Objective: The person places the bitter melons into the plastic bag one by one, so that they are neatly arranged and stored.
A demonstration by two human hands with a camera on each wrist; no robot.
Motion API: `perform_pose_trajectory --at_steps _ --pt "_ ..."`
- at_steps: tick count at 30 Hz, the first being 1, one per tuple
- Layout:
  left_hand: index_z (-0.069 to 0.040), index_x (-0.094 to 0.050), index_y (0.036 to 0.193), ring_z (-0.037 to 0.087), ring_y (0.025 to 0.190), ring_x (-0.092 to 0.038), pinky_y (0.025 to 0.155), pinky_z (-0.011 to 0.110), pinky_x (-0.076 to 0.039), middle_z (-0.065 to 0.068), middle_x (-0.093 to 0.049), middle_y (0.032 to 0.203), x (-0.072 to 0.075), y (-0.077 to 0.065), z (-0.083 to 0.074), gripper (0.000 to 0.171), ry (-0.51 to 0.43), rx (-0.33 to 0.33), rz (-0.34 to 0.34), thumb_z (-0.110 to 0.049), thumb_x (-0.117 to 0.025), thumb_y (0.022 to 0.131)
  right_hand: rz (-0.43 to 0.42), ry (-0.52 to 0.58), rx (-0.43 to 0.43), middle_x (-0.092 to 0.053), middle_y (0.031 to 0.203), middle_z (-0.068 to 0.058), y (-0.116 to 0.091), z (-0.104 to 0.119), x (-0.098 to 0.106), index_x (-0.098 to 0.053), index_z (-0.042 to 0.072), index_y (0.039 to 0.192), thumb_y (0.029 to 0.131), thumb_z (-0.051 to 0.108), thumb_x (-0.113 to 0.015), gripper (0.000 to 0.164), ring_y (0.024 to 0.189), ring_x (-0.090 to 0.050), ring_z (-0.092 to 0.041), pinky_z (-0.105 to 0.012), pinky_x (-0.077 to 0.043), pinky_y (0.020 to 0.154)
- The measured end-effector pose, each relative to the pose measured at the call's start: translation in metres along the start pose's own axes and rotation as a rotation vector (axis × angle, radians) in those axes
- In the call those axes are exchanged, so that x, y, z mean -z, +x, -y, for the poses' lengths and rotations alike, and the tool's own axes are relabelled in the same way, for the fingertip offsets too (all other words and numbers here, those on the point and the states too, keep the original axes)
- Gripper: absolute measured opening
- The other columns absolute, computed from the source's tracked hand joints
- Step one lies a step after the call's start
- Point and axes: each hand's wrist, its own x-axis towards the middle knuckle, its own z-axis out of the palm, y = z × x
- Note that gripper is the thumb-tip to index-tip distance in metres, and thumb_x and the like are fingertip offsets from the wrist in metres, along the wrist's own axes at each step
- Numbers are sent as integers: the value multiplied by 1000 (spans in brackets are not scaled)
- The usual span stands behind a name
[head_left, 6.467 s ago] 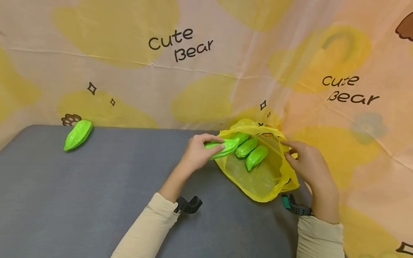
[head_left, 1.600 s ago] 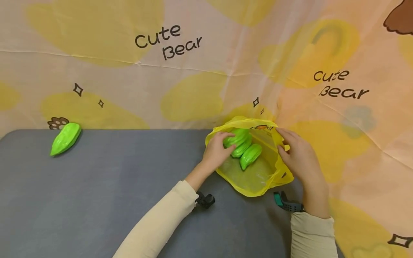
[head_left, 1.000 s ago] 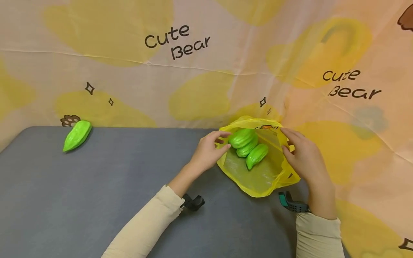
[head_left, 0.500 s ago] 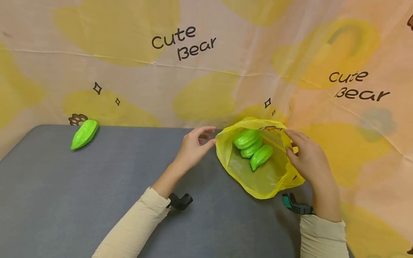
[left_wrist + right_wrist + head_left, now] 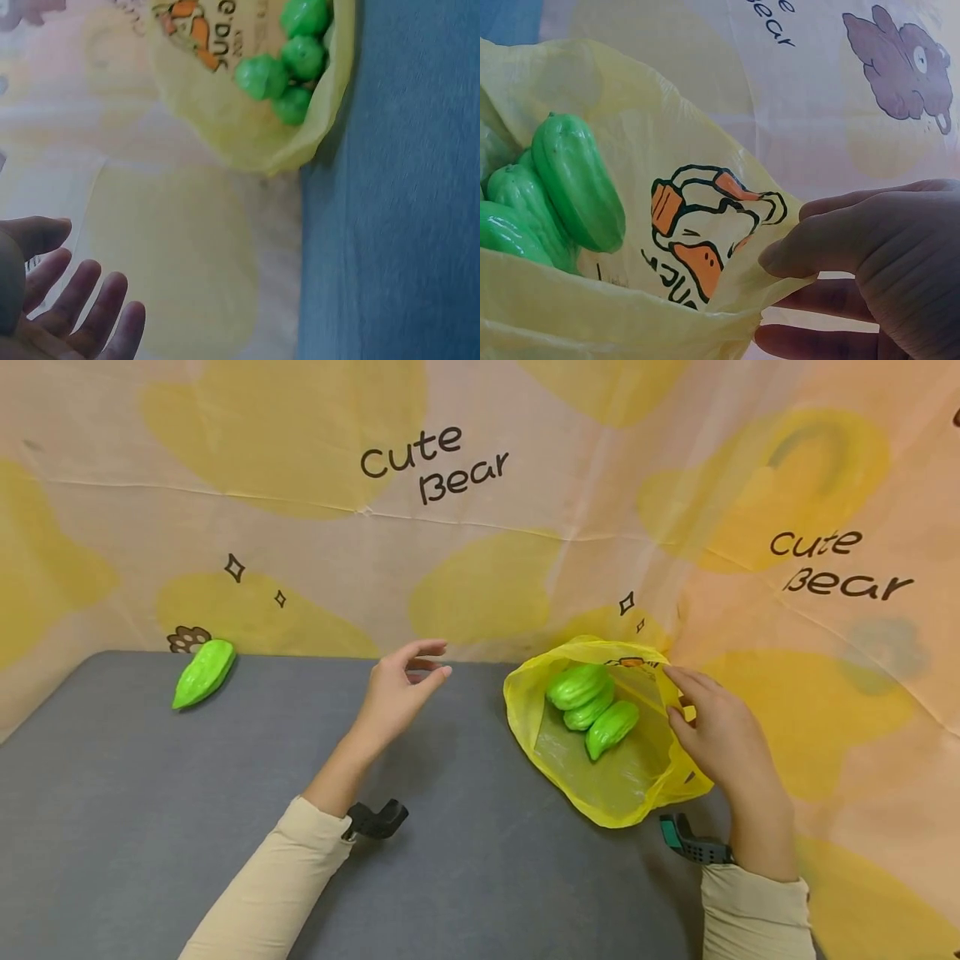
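My right hand (image 5: 723,727) pinches the rim of a yellow plastic bag (image 5: 592,806) between thumb and fingers, and the bag's mouth gapes toward me. Inside it lie several glossy green, ridged gourd-like vegetables (image 5: 611,729), heaped toward the back left; the right wrist view shows the same vegetables (image 5: 577,180) beside a printed duck. My left hand (image 5: 393,693) hovers over the table left of the bag, its fingers loosely bent and holding nothing. At the table's far left lies one more green gourd-like vegetable (image 5: 204,674), apart from both hands.
The grey table (image 5: 187,827) meets a patterned cloth backdrop (image 5: 300,552) along its back edge. Another stretch of cloth (image 5: 847,718) stands close beside my right arm. Black wrist mounts (image 5: 378,818) stick out from both forearms.
My left hand carried a green gourd-like vegetable into the bag, released it, and has moved back out to the left. My right hand has kept its hold on the bag's rim.
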Motion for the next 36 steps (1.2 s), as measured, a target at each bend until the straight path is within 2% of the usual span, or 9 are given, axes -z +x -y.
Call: perform_pose_trajectory --at_steps 4,8,13,17,23,29,36 --pt "-9 -64 134 28 115 -67 92 30 -56 10 -66 134 20 2 8 38 -71 35 -36 -17 -69 97 3 -4 5 -60 138 -26 0 0 0 -54 2 144 88 -2 -69 58 87 -71 -41 -55 -57 70" --pt "-8 -64 133 21 112 -66 86 16 -52 12 -66 133 40 2 13 38 -73 50 -83 -17 -68 97 5 -11 11 -60 137 -27 1 0 -1 -54 1 144 87 -2 -70 59 90 -71 -41 -55 -56 70" --pt "-10 -65 133 6 106 -64 87 16 -51 9 -67 132 61 0 16 38 -34 65 -146 -23 -69 97 3 -16 18 -60 137 -26 1 0 -3 -54 1 144 87 -2 -70 59 89 -71 -41 -54 -56 69" --pt "-11 -66 133 2 104 -62 87 14 -50 6 -67 131 75 1 18 40 -6 71 -191 -27 -69 97 -3 -16 16 -61 136 -25 1 0 -3 -55 2 143 87 -3 -69 58 88 -71 -39 -51 -55 67" --pt "-9 -66 133 -2 100 -61 84 11 -49 6 -67 130 96 5 33 40 62 82 -258 -26 -68 97 -9 -9 13 -61 137 -25 -1 1 -1 -55 1 143 87 -3 -68 57 85 -72 -39 -52 -57 68" --pt "-11 -66 134 -7 97 -58 79 10 -48 8 -66 131 119 7 48 41 122 144 -320 -30 -67 98 -4 0 -2 -60 138 -26 -1 1 1 -54 2 145 88 -2 -68 58 87 -72 -40 -55 -57 69" --pt "-10 -66 134 -12 92 -57 75 6 -47 -4 -67 125 142 4 63 42 159 227 -402 -30 -66 98 -2 -7 3 -61 137 -25 0 -1 2 -54 2 144 88 -1 -69 59 90 -71 -40 -47 -55 64"
